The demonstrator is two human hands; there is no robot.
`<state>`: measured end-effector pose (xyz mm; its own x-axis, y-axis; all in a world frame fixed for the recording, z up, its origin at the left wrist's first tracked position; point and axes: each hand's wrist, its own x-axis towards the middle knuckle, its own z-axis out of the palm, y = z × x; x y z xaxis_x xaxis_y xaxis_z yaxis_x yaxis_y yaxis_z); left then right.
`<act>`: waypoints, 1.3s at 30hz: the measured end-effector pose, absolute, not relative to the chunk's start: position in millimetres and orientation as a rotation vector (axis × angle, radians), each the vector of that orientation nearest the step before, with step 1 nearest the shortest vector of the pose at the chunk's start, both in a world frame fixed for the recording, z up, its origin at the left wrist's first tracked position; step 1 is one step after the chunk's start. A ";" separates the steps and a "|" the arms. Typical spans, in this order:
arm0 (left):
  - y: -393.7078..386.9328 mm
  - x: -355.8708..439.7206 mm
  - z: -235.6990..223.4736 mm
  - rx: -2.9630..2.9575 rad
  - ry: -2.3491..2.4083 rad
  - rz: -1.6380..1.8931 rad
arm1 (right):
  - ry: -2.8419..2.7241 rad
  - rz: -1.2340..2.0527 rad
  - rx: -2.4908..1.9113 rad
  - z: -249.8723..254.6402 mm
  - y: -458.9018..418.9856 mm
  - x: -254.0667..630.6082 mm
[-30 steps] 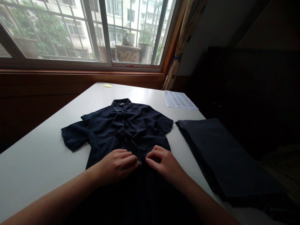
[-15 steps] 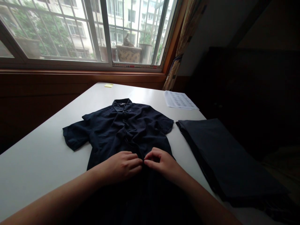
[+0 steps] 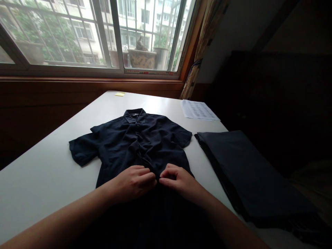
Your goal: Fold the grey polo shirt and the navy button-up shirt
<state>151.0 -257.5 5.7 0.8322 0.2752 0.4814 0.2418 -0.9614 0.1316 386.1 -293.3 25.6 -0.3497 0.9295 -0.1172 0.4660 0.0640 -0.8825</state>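
A dark navy short-sleeved shirt (image 3: pixel 166 138) lies front side up on the white table, its collar pointing toward the window. Wrinkles run down the middle along the button front. My left hand (image 3: pixel 136 183) is closed on the shirt's front edge, low on the garment. Close beside it, my right hand (image 3: pixel 178 180) pinches the opposite front edge between thumb and forefinger. Both sets of fingertips nearly meet at the centre line. Any button between them is too small and dark to make out. The shirt's lower part fades into shadow.
Right of the shirt, a dark folded cloth or flat cover (image 3: pixel 249 169) lies along the edge of the white table (image 3: pixel 46 166). Printed sheets (image 3: pixel 199 110) rest at the far right corner, and a yellow sticky note (image 3: pixel 119 94) at the far left. A barred window (image 3: pixel 90 38) stands behind.
My left hand has shifted very slightly left and its fingers have curled in more. My right hand stays nearly in place. The shirt's upper part lies as before.
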 end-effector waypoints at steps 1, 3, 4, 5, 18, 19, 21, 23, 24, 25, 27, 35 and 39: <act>-258.2 150.7 6.3 2.928 0.423 0.796 | -1.853 1.241 -1.394 24.7 -293.7 385.7; -259.2 150.0 6.6 2.905 0.430 0.807 | -1.840 1.236 -1.415 22.9 -294.5 384.8; -259.6 149.6 6.4 2.899 0.430 0.810 | -1.834 1.231 -1.424 22.2 -294.9 384.3; -259.9 149.3 6.2 2.896 0.429 0.816 | -1.830 1.227 -1.432 21.8 -295.3 383.8; -260.1 147.8 3.7 2.966 0.378 0.853 | -1.744 1.225 -1.446 25.0 -295.9 380.0; -260.2 147.7 3.3 2.965 0.380 0.853 | -1.740 1.233 -1.452 25.3 -296.2 379.8; -260.4 147.6 2.9 2.963 0.381 0.868 | -1.738 1.245 -1.456 25.4 -296.5 379.9; -260.6 147.7 2.9 2.963 0.382 0.891 | -1.747 1.253 -1.446 24.5 -296.4 380.8; -260.6 147.8 3.1 2.965 0.386 0.897 | -1.752 1.257 -1.441 23.9 -296.2 381.4; -260.6 147.9 3.4 2.968 0.392 0.894 | -1.757 1.262 -1.434 23.3 -296.0 382.0; -260.5 148.0 4.1 2.976 0.398 0.880 | -1.765 1.270 -1.419 22.5 -295.7 383.0; -260.0 147.2 3.2 2.989 0.398 0.862 | -1.832 1.269 -1.365 31.3 -296.5 383.6; -259.2 148.9 1.7 3.019 0.390 0.896 | -1.726 1.489 -1.369 28.7 -296.7 384.4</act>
